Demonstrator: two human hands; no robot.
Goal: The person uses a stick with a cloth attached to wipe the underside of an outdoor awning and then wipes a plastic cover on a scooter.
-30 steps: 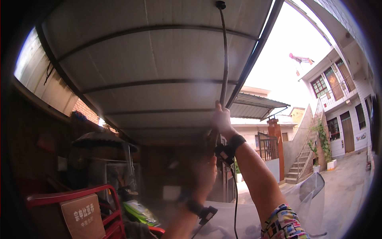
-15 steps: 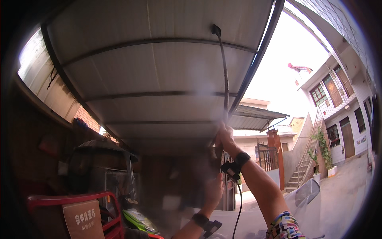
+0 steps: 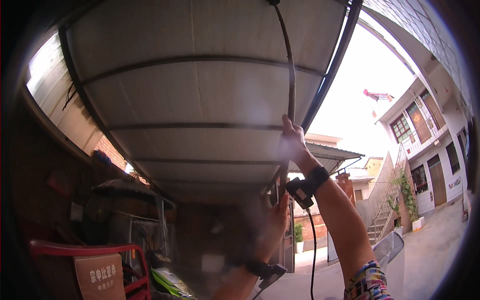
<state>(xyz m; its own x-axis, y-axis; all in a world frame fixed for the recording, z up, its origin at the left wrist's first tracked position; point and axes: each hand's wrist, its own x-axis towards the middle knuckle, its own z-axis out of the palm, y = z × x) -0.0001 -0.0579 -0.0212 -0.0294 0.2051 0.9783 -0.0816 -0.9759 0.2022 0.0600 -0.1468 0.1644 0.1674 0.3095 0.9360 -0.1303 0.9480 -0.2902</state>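
A long, slightly bent brownish pole [image 3: 291, 75] rises toward the underside of a grey panel roof [image 3: 145, 95]. Its small dark head [image 3: 273, 2] is partly cut off by the top edge of the view, so I cannot tell if it touches the panel. My right hand [image 3: 296, 142] is closed around the pole's middle, arm stretched up. Lower down, my left hand [image 3: 274, 222] grips the pole near its bottom end; its fingers are partly blurred and in shade. Each wrist wears a black strap with a small black box.
Dark metal ribs [image 3: 200, 126] cross the roof. At lower left stand a red metal frame [image 3: 85, 248] with a brown panel and cluttered items in shade. Translucent sheeting [image 3: 390, 250] lies at lower right. Beyond are stairs [image 3: 385, 220] and a white two-storey house [image 3: 425, 155].
Both hands have moved higher, and the pole has gone up with them. Its dark head has shifted from below the top edge of the view to that edge.
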